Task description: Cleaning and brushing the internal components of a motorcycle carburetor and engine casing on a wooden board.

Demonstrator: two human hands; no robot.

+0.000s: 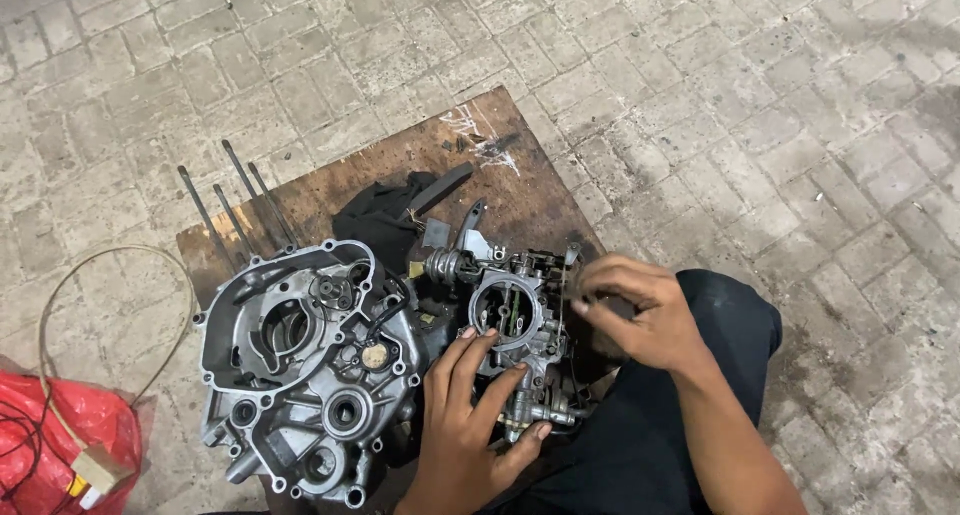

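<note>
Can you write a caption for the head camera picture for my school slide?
Two hands, left hand and right hand, hold a carburetor beside an engine case on a wooden board.

Two hands are in view, the left hand (470,415) and the right hand (640,315). One carburetor (510,320), one engine crankcase half (305,365), four long stud bolts (240,210), one black cloth (375,225), one wooden counter (400,160), one red plastic bag (60,435) and one looped cable (60,305).
</note>
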